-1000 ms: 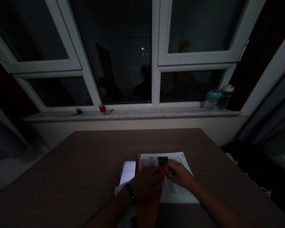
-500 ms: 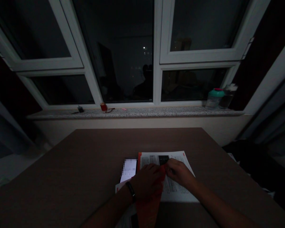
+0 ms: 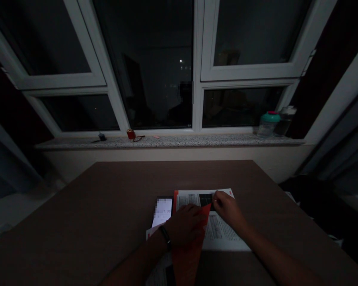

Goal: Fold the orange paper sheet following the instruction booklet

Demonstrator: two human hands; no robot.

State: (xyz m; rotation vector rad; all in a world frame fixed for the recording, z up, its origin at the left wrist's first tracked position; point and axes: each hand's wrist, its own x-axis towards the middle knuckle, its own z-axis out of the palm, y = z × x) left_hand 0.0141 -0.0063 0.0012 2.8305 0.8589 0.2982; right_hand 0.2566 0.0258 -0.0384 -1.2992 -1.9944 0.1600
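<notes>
L hand (image 3: 185,226) on red paper (image 3: 187,263), R hand (image 3: 226,207) nr its tip.

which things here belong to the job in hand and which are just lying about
Apparently in use:
red sheet, under the left hand
printed pages, below the right hand

Apparently just lying about:
lit phone
red object on the sill
green-lidded jar
clear bottle

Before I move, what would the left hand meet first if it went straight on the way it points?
Probably the right hand, just past the tip of the red sheet under the left hand. Depth is hard to judge in this dim view, so it might pass above.
</notes>
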